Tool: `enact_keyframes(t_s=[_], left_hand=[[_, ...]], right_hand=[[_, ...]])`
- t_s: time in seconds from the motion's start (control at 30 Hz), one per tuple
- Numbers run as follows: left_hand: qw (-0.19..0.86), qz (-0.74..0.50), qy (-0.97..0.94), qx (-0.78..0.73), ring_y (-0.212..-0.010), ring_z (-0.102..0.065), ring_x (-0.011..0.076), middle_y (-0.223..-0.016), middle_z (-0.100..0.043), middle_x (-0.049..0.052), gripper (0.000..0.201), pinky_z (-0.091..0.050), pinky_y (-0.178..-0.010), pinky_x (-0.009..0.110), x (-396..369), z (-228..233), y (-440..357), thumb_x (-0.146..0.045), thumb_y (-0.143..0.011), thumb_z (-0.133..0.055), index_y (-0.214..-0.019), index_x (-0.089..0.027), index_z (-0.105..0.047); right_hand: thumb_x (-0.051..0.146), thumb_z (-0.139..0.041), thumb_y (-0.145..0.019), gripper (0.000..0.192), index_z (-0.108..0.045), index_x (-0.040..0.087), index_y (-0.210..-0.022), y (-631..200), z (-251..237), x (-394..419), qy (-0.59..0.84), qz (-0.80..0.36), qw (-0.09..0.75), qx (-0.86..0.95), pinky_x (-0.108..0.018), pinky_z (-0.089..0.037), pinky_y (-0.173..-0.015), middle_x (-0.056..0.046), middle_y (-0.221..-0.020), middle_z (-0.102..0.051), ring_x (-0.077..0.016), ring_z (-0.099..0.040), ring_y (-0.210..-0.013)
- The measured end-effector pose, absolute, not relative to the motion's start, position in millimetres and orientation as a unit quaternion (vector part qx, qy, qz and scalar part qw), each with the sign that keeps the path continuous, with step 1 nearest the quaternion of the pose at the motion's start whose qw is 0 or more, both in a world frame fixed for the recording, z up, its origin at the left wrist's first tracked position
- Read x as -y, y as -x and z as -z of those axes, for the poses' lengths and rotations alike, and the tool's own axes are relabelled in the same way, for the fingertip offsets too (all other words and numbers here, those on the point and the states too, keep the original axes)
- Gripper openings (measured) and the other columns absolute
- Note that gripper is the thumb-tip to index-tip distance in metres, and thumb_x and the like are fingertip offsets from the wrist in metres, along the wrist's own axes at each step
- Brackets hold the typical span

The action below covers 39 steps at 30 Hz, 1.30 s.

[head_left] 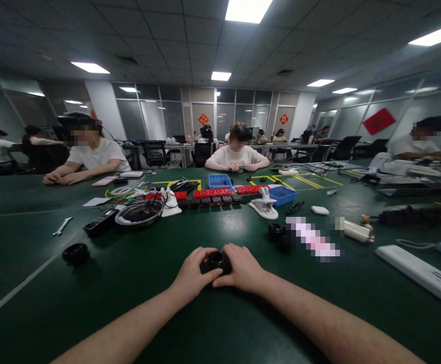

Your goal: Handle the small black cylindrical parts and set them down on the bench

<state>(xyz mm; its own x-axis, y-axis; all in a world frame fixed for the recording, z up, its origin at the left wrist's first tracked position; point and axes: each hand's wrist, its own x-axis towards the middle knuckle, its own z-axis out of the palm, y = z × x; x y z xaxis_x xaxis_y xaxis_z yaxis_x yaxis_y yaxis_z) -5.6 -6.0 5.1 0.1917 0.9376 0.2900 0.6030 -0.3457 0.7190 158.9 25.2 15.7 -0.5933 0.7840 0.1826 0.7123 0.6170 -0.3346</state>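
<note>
Black hollow cylinder [217, 258], one: mouth upward, nearer the wearer than the white clip [265, 206]; left hand [194, 273] and right hand [244, 268] pinched opposite sides, seemingly for steadiness. Black round piece [76, 254]: lay left of the white clip.

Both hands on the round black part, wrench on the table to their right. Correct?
No, wrong side. The head view shows the left hand and right hand on the round black part, but the wrench lies on the table to their left.
</note>
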Motion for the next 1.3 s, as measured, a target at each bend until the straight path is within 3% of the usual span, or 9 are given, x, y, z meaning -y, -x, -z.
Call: enact_keyframes(t_s=[0.07,0.13,0.37,0.57,0.7,0.83,0.97,1.13,1.3], left_hand=[[0.251,-0.348,-0.758,-0.492,-0.083,-0.051,0.0197,-0.091,-0.054,0.003,0.033,-0.042,-0.071,0.03,5.7,-6.8,8.6,-0.026,-0.07,-0.059,-0.102,-0.022,-0.053],[0.264,-0.343,-0.769,-0.471,-0.09,-0.05,0.0206,-0.099,-0.053,0.004,0.033,-0.042,-0.072,0.03,6.2,-8.4,10.4,-0.026,-0.073,-0.056,-0.106,-0.023,-0.051],[0.286,-0.313,-0.768,-0.48,-0.086,-0.05,0.0197,-0.099,-0.052,0.003,0.036,-0.042,-0.069,0.028,7.1,-13.6,10.5,-0.028,-0.074,-0.056,-0.109,-0.025,-0.05],[0.274,-0.305,-0.761,-0.503,-0.077,-0.05,0.018,-0.086,-0.053,0.001,0.033,-0.04,-0.064,0.027,4.6,-14.0,9.2,-0.026,-0.07,-0.06,-0.102,-0.023,-0.054],[0.248,-0.324,-0.738,-0.537,-0.076,-0.05,0.0188,-0.083,-0.053,0.001,0.029,-0.04,-0.064,0.028,4.2,-8.1,4.2,-0.024,-0.066,-0.062,-0.094,-0.02,-0.055],[0.22,-0.351,-0.714,-0.564,-0.079,-0.05,0.0204,-0.085,-0.053,0.003,0.028,-0.041,-0.068,0.03,3.5,-2.5,1.2,-0.026,-0.065,-0.062,-0.091,-0.017,-0.054],[0.229,-0.345,-0.726,-0.55,-0.078,-0.05,0.0199,-0.087,-0.053,0.003,0.033,-0.041,-0.066,0.029,2.9,-4.2,4.1,-0.026,-0.068,-0.06,-0.099,-0.019,-0.053],[0.267,-0.329,-0.756,-0.499,-0.08,-0.051,0.019,-0.094,-0.054,0.004,0.033,-0.042,-0.065,0.027,3.5,-12.1,8.5,-0.025,-0.072,-0.057,-0.105,-0.023,-0.052],[0.278,-0.334,-0.768,-0.47,-0.093,-0.049,0.0207,-0.105,-0.051,0.004,0.036,-0.042,-0.073,0.028,4.8,-12.8,9.3,-0.024,-0.073,-0.056,-0.108,-0.024,-0.05]], right_hand=[[0.053,-0.068,-0.051,0.069,-0.048,0.018,-0.107,-164.5,-17.6,-27.8,0.371,-0.183,0.176,0.893,-0.032,-0.039,-0.073,-0.007,-0.099,-0.054,-0.0229,-0.051,-0.089],[0.04,-0.072,-0.054,0.066,-0.046,0.021,-0.112,-169.4,-18.5,-32.1,0.327,-0.248,0.171,0.896,-0.031,-0.039,-0.076,-0.005,-0.103,-0.053,-0.0209,-0.05,-0.091],[0.019,-0.064,-0.067,0.028,-0.055,0.015,-0.093,-176.5,-18.8,-45.3,0.309,-0.362,0.126,0.87,-0.022,-0.039,-0.061,0.001,-0.08,-0.056,-0.0125,-0.051,-0.071],[0.03,-0.071,-0.058,0.031,-0.052,0.016,-0.077,-173.4,-13.3,-44.3,0.351,-0.331,0.145,0.864,-0.018,-0.033,-0.05,0.005,-0.069,-0.05,-0.0093,-0.046,-0.061],[0.044,-0.069,-0.055,0.038,-0.051,0.017,-0.075,-164.3,-7.9,-37.3,0.413,-0.246,0.145,0.865,-0.019,-0.03,-0.047,0.002,-0.069,-0.054,-0.0116,-0.048,-0.06],[0.056,-0.056,-0.064,0.041,-0.054,0.016,-0.073,-156.2,-8.7,-30.1,0.464,-0.108,0.115,0.872,-0.026,-0.034,-0.055,-0.004,-0.07,-0.058,-0.0174,-0.052,-0.063],[0.066,-0.056,-0.055,0.055,-0.055,0.015,-0.076,-161.0,-14.9,-30.0,0.441,-0.08,0.108,0.887,-0.033,-0.036,-0.066,-0.006,-0.071,-0.058,-0.022,-0.053,-0.069],[0.039,-0.071,-0.056,0.063,-0.046,0.02,-0.11,-172.7,-16.4,-36.4,0.338,-0.196,0.167,0.905,-0.03,-0.039,-0.075,-0.006,-0.101,-0.053,-0.0208,-0.05,-0.089],[0.02,-0.066,-0.065,0.035,-0.054,0.016,-0.098,-174.6,-15.0,-44.7,0.292,-0.286,0.143,0.901,-0.026,-0.04,-0.071,-0.002,-0.091,-0.056,-0.0165,-0.052,-0.082]])
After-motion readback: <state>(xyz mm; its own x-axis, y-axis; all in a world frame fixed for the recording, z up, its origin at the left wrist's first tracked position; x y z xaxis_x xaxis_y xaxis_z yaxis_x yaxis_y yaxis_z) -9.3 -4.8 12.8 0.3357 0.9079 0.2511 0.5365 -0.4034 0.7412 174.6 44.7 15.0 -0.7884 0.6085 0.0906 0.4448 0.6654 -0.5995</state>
